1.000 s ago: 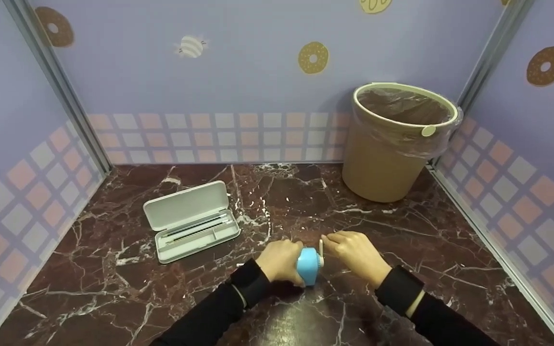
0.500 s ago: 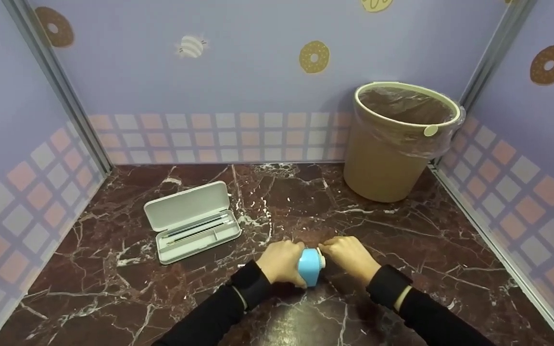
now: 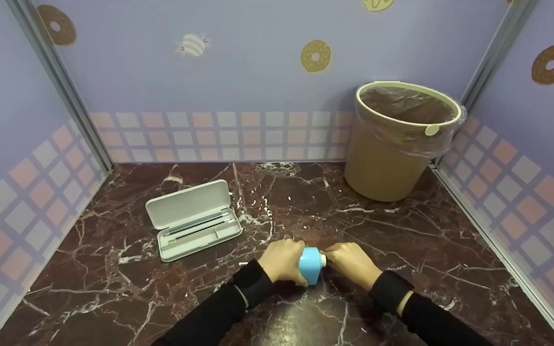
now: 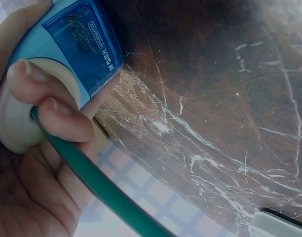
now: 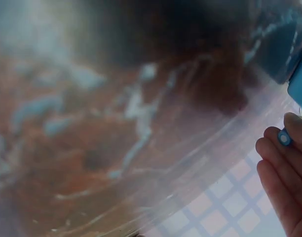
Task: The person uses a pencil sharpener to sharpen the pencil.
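Observation:
A blue crank pencil sharpener (image 3: 309, 266) stands on the marbled tabletop, gripped by my left hand (image 3: 279, 262). In the left wrist view, a green pencil (image 4: 104, 190) enters the hole in its cream front, with two fingertips against the pencil. Shavings (image 4: 79, 32) show through the sharpener's clear blue drawer. My right hand (image 3: 351, 262) is at the crank side. Seen from the right wrist, its thumb and fingers pinch a small blue crank knob (image 5: 284, 138) with a pale centre. The crank arm itself is mostly hidden by the fingers.
An open pale pencil case (image 3: 188, 247) with a few pencils (image 3: 200, 226) inside lies to the left. A tan lined bin (image 3: 383, 163) stands at the back right. Patterned walls (image 3: 248, 81) close off the back and sides.
My right hand has moved round with the crank, whose arm stood upright and visible a second ago. The left hand and sharpener have stayed in place.

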Tool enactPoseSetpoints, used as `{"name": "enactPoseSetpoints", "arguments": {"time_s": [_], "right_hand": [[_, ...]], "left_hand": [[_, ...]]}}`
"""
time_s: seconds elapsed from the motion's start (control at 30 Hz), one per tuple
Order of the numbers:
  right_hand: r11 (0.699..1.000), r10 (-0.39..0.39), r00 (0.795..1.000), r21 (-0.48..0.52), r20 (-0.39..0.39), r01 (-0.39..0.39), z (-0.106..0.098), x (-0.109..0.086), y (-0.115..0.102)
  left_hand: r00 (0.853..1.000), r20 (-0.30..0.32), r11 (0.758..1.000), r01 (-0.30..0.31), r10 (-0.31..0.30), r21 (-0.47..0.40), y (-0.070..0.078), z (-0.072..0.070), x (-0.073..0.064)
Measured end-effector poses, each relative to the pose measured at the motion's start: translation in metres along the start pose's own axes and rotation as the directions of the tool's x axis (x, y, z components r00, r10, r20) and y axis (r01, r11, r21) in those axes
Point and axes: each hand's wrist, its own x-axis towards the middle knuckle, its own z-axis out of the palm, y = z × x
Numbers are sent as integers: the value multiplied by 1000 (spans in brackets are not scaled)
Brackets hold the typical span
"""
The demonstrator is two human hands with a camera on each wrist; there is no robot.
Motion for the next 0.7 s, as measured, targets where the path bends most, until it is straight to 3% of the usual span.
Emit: {"name": "enactPoseSetpoints", "arguments": {"time_s": [0.7], "right_hand": [[987,-141,989,-88,-50,137,1,-9,-3]], "left_hand": [[998,9,998,57,-57,-36,2,0,0]]}}
